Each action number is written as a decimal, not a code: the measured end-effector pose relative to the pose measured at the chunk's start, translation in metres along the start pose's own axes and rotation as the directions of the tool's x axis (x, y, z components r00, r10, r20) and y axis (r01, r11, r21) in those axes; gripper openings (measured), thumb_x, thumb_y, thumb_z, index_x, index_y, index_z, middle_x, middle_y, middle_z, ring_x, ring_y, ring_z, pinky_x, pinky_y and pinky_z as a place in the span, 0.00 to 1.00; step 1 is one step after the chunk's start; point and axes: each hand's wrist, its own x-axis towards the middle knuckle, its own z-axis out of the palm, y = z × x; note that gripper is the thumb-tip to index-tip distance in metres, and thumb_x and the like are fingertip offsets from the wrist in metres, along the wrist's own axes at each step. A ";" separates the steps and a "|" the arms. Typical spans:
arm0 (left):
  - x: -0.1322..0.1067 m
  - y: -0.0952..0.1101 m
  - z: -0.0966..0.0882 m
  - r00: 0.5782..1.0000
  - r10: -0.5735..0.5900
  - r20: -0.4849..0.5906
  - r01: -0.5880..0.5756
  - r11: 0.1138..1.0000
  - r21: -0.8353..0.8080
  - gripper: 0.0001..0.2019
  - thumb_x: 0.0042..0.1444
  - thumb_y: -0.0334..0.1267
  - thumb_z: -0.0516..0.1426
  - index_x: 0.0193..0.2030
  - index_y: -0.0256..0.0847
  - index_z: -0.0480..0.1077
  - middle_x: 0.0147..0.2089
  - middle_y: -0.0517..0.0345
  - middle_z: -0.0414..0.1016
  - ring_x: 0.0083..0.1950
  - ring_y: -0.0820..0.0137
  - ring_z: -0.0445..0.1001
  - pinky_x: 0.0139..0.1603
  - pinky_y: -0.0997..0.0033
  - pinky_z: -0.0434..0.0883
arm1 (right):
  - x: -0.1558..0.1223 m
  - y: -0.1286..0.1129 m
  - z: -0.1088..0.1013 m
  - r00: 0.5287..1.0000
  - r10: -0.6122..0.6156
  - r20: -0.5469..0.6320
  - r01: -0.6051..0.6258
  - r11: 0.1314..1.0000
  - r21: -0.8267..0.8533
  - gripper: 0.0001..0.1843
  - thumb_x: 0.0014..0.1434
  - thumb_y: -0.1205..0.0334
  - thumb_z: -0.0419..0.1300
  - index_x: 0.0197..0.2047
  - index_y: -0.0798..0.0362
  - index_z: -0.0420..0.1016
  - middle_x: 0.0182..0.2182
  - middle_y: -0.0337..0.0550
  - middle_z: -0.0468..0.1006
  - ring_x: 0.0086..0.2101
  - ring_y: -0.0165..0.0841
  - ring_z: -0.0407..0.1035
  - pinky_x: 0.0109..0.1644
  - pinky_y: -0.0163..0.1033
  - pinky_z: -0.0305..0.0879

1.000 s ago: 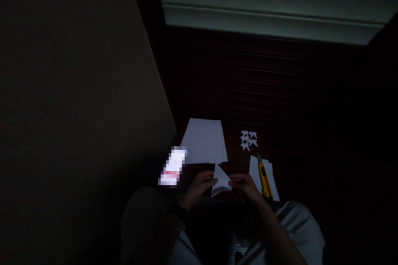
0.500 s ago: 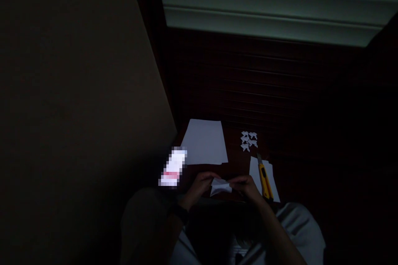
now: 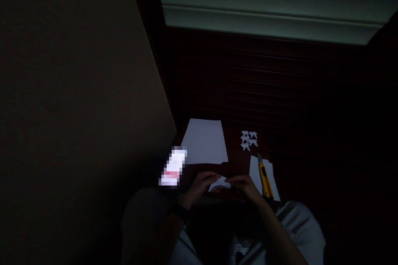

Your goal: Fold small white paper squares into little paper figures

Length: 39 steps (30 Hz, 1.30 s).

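Observation:
Between my two hands is a small piece of folded white paper (image 3: 220,184), held above the front of a dark table. My left hand (image 3: 201,183) pinches its left side, thumb and fingers closed on it. From the right, my right hand (image 3: 245,185) grips the paper's other edge with its fingertips. The dim light hides the exact folds. Beyond my right hand, a yellow utility knife (image 3: 265,180) with its blade out lies on small white paper sheets (image 3: 255,170).
A stack of white paper (image 3: 204,143) lies at the table's back left. Several small folded paper shapes (image 3: 248,140) sit at the back right. A lit, blurred phone screen (image 3: 173,167) is at the left edge. A wall (image 3: 93,70) rises on the left.
The folded paper has tilted and now looks flatter and narrower between my hands. My right fingertips have shifted slightly left along it. Everything else lies as before.

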 end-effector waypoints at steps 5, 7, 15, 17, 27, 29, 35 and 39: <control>0.001 0.001 0.004 0.999 0.044 0.021 -0.046 0.994 0.100 0.18 0.42 0.39 0.62 0.40 0.34 0.71 0.39 0.48 0.74 0.38 0.64 0.72 0.35 0.71 0.68 | 0.001 -0.003 0.004 0.999 -0.037 -0.021 0.037 0.999 0.002 0.15 0.47 0.53 0.61 0.32 0.56 0.77 0.15 0.35 0.66 0.15 0.23 0.53 0.18 0.29 0.45; 0.001 0.001 0.004 0.999 0.042 0.015 -0.044 0.991 0.124 0.18 0.41 0.40 0.62 0.40 0.34 0.72 0.40 0.48 0.74 0.39 0.64 0.72 0.36 0.70 0.68 | 0.003 -0.002 0.006 0.997 -0.056 -0.054 0.055 0.998 -0.004 0.16 0.45 0.52 0.62 0.31 0.56 0.77 0.17 0.36 0.69 0.17 0.24 0.54 0.19 0.30 0.46; 0.003 -0.005 0.000 0.998 0.032 0.060 -0.041 0.988 0.152 0.21 0.40 0.37 0.63 0.44 0.34 0.70 0.40 0.47 0.74 0.38 0.64 0.72 0.35 0.70 0.67 | 0.008 0.000 0.009 0.995 -0.033 -0.092 0.037 0.999 0.039 0.19 0.44 0.51 0.63 0.36 0.55 0.76 0.19 0.37 0.72 0.17 0.25 0.58 0.20 0.30 0.49; 0.003 -0.007 0.000 0.997 0.031 0.070 -0.042 0.987 0.156 0.21 0.40 0.36 0.63 0.43 0.34 0.71 0.42 0.46 0.74 0.38 0.63 0.72 0.36 0.69 0.67 | 0.009 0.000 0.009 0.993 -0.052 -0.110 0.053 0.999 0.008 0.22 0.43 0.52 0.64 0.40 0.55 0.75 0.18 0.36 0.71 0.18 0.25 0.59 0.22 0.31 0.52; 0.002 -0.005 0.004 0.999 -0.025 -0.021 0.026 0.997 0.068 0.31 0.42 0.43 0.62 0.54 0.37 0.61 0.37 0.46 0.75 0.35 0.62 0.75 0.33 0.63 0.72 | 0.015 0.011 0.009 0.958 -0.078 -0.276 0.108 0.989 0.096 0.20 0.42 0.53 0.66 0.37 0.55 0.75 0.19 0.39 0.74 0.22 0.31 0.66 0.28 0.36 0.62; 0.002 -0.006 0.003 0.999 -0.032 -0.027 0.034 0.998 0.061 0.29 0.43 0.45 0.61 0.52 0.35 0.63 0.37 0.46 0.75 0.34 0.61 0.75 0.32 0.61 0.72 | 0.015 0.012 0.008 0.955 -0.064 -0.290 0.110 0.983 0.146 0.20 0.42 0.53 0.66 0.37 0.56 0.75 0.19 0.39 0.74 0.21 0.31 0.66 0.27 0.36 0.62; 0.000 -0.004 0.002 1.000 -0.013 -0.014 0.014 0.998 0.057 0.27 0.46 0.45 0.59 0.52 0.36 0.62 0.32 0.50 0.75 0.33 0.62 0.75 0.33 0.60 0.73 | 0.014 0.012 0.010 0.975 -0.027 -0.219 0.079 0.970 0.231 0.22 0.43 0.51 0.64 0.40 0.55 0.73 0.20 0.39 0.74 0.20 0.29 0.64 0.23 0.33 0.59; -0.001 0.000 0.002 0.999 -0.020 -0.027 0.022 0.996 0.082 0.28 0.46 0.46 0.59 0.53 0.36 0.62 0.33 0.49 0.75 0.31 0.63 0.75 0.33 0.62 0.73 | 0.014 0.008 0.013 0.969 -0.052 -0.244 0.113 0.963 0.244 0.23 0.43 0.49 0.64 0.40 0.55 0.73 0.23 0.41 0.75 0.23 0.30 0.66 0.26 0.33 0.60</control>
